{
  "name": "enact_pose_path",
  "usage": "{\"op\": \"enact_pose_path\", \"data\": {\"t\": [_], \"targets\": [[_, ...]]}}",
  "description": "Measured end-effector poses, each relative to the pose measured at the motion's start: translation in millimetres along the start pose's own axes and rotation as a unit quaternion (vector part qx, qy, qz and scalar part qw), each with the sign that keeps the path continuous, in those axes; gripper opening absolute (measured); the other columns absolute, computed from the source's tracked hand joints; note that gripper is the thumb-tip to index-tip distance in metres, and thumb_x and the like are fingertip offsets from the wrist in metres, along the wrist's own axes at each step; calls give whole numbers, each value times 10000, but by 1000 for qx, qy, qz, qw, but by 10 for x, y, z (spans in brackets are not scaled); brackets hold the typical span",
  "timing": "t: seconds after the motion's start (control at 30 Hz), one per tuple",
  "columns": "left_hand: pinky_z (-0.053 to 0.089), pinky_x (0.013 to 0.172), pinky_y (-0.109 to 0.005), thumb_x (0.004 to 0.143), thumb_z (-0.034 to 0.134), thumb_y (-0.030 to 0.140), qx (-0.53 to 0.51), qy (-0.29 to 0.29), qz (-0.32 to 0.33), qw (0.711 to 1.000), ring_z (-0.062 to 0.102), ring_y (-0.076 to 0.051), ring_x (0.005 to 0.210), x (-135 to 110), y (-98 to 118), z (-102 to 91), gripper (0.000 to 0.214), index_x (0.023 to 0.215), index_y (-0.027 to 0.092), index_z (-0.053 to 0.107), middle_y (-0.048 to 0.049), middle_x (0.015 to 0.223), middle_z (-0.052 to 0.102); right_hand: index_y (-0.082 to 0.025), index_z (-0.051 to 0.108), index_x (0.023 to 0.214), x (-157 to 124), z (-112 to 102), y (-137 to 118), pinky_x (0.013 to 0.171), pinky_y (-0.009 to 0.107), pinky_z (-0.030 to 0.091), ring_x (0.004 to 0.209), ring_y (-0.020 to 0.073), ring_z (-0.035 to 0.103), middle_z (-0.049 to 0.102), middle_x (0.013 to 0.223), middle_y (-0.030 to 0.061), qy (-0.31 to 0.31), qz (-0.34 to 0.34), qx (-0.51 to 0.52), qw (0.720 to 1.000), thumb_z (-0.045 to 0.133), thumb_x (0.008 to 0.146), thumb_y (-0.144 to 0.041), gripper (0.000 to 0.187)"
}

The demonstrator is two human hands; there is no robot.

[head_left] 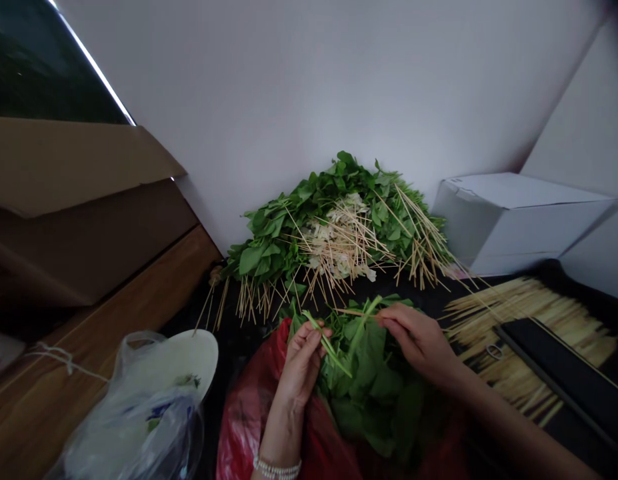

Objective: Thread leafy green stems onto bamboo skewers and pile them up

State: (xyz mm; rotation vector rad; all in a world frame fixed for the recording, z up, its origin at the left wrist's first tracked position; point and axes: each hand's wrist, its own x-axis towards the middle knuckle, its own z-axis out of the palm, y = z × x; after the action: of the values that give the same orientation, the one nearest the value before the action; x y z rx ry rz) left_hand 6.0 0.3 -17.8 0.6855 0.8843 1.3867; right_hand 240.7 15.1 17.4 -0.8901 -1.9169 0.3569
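Observation:
My left hand is closed on a thin green stem that slants down to the right. My right hand pinches another green stem with leaves and what looks like a thin wooden skewer. Both hands hover over a bunch of loose leafy greens lying in a red plastic bag. Behind them, against the wall, lies a big heap of skewered greens, their stick ends fanning toward me.
A pile of bare bamboo skewers lies at the right with a black flat object across it. A white box stands at back right. Cardboard box, wooden surface and a clear plastic bag are at left.

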Motion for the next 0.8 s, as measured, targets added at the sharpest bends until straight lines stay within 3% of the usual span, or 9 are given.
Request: {"op": "enact_pose_path", "data": {"t": [0.13,0.37,0.8], "targets": [[502,657,-326,697,832,323,26,27,1,999,684,-235,790,-18,3,0,163,813,242,750,-71,820,744,-222,650,1034,-72,-6,21,675,267,505,731,147,640,679,813,32,55,-46,-58,996,450,981,-191,209],[525,677,-367,670,836,307,58,71,26,995,694,-292,873,-11,-7,-4,170,811,269,750,-72,810,752,-185,659,1142,-163,92,49,650,240,487,717,137,649,681,797,32,2,-127,-172,977,469,973,-145,258],[521,689,-343,663,842,313,33,73,26,996,689,-257,831,6,-16,-19,164,764,254,726,-55,771,730,-182,689,1108,-210,144,32,637,228,469,690,126,631,671,755,35,-30,-127,-231,964,430,978,-157,290]]}}
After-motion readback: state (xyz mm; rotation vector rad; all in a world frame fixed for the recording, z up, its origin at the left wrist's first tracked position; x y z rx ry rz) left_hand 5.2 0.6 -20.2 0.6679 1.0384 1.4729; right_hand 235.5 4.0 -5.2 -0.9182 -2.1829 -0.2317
